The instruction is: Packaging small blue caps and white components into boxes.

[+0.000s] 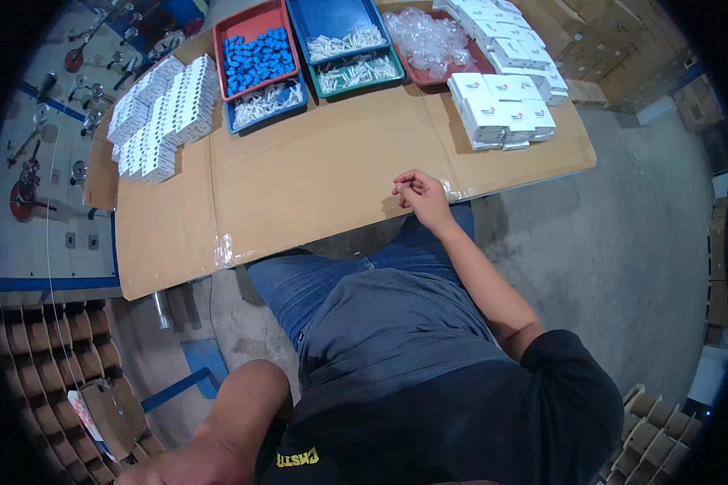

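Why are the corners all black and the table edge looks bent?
In the head view, the fisheye lens leaves a dark round rim and bows the cardboard table edge; tape at its near edge shines with glare; the right hand looks sharp, the left hand at the bottom looks soft.

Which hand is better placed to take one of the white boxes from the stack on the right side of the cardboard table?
The right hand, probably. It rests on the near edge of the cardboard table, below the white boxes. The left hand is not visible; only the left arm shows, low beside the body, far from the table.
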`<state>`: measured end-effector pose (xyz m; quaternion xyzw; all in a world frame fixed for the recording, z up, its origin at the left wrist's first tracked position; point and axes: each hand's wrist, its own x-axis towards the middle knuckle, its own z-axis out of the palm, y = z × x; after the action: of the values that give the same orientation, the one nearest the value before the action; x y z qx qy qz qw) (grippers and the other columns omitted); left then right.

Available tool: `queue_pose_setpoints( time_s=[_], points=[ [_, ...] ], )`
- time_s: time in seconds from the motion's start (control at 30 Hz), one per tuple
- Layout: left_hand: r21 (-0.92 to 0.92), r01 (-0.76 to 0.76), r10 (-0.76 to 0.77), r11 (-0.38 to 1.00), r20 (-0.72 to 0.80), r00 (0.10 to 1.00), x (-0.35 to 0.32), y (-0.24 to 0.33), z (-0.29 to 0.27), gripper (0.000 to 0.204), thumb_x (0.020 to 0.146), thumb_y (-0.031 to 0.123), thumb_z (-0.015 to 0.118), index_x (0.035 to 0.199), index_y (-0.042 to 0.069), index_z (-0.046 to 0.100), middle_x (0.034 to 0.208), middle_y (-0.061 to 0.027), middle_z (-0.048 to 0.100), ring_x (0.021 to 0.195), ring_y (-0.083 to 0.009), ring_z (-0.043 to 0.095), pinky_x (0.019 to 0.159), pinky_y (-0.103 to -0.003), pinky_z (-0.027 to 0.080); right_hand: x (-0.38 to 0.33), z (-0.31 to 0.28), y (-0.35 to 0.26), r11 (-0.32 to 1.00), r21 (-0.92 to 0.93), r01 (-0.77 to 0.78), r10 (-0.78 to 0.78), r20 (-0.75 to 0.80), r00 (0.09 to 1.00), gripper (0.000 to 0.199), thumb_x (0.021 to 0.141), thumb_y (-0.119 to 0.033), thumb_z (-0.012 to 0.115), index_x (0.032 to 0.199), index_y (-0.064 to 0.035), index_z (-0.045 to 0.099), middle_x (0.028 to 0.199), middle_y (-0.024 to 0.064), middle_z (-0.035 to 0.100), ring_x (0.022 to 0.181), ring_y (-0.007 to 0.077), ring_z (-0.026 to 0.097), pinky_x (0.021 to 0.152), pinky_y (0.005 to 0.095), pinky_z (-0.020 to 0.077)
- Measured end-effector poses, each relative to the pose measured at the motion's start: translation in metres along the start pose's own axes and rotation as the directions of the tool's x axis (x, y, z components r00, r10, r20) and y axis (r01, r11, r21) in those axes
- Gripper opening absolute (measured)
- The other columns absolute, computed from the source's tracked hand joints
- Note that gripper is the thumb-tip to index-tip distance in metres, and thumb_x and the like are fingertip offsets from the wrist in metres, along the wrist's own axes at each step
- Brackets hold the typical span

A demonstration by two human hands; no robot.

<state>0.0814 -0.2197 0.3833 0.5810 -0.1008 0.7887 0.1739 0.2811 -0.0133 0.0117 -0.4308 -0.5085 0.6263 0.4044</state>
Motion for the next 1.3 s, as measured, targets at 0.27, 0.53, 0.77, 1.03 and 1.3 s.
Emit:
queue_pose_setpoints(
  time_s=[0.27, 0.53, 0.77, 1.03, 1.3],
  points=[
    [0.162, 0.074, -0.063, 0.984, -0.071, 0.995, -0.001, -0.040, -0.057, 0.028, 0.096, 0.006, 0.056, 0.121, 0.010, 0.070, 0.070, 0.0062, 0.066, 0.057, -0.0051, 0.059, 0.057, -0.023, 0.048, 0.024, -0.011, -0.005, 1.000, -0.003, -0.027, 0.026, -0.147, 0.989, 0.013, 0.099, -0.006, 0.063, 0.111, -0.0002, 0.065, 0.095, 0.0067, 0.071, 0.077, 0.0087, 0.064, 0.068, 0.0235, 0.0531],
    [0.209, 0.073, -0.053, 0.975, -0.099, 0.994, 0.023, -0.122, -0.102, 0.026, 0.097, 0.007, 0.056, 0.117, 0.017, 0.070, 0.063, 0.0052, 0.058, 0.055, -0.0025, 0.052, 0.055, -0.022, 0.043, 0.071, -0.068, -0.084, 0.537, -0.839, 0.090, -0.664, -0.354, 0.658, 0.026, 0.088, -0.009, 0.073, 0.113, -0.0054, 0.068, 0.118, 0.0161, 0.065, 0.115, 0.0358, 0.060, 0.098, 0.0455, 0.0470],
    [-0.230, 0.310, -0.320, 0.923, -0.005, 0.947, 0.063, -0.156, -0.147, 0.021, 0.098, 0.001, 0.055, 0.106, 0.012, 0.071, 0.100, 0.0119, 0.067, 0.049, -0.0055, 0.051, 0.051, -0.024, 0.044, 0.098, -0.117, -0.089, 0.312, -0.871, -0.379, -0.533, -0.490, 0.690, 0.059, 0.081, -0.033, 0.083, 0.130, -0.0097, 0.061, 0.137, 0.0224, 0.053, 0.128, 0.0420, 0.049, 0.107, 0.0535, 0.0388],
    [-0.709, 0.375, -0.777, 0.598, -0.397, 0.489, 0.022, -0.117, -0.218, 0.011, 0.087, 0.011, 0.074, 0.081, 0.010, 0.064, 0.075, -0.0034, 0.059, 0.055, -0.0096, 0.053, 0.049, -0.025, 0.044, 0.107, -0.124, -0.118, 0.383, -0.864, -0.327, -0.409, -0.476, 0.779, 0.063, 0.075, -0.025, 0.086, 0.130, -0.0069, 0.060, 0.132, 0.0196, 0.057, 0.126, 0.0388, 0.051, 0.105, 0.0503, 0.0420],
    [0.171, 0.879, -0.835, -0.445, -0.435, -0.338, -0.146, -0.144, -0.179, 0.030, 0.110, 0.021, 0.048, 0.088, 0.004, 0.058, 0.076, 0.0000, 0.053, 0.068, -0.0092, 0.047, 0.064, -0.026, 0.040, 0.109, -0.106, -0.147, 0.506, -0.862, 0.010, -0.615, -0.353, 0.706, 0.089, 0.071, -0.008, 0.085, 0.150, -0.0004, 0.043, 0.138, 0.0188, 0.050, 0.131, 0.0358, 0.049, 0.108, 0.0453, 0.0444]
  ],
)
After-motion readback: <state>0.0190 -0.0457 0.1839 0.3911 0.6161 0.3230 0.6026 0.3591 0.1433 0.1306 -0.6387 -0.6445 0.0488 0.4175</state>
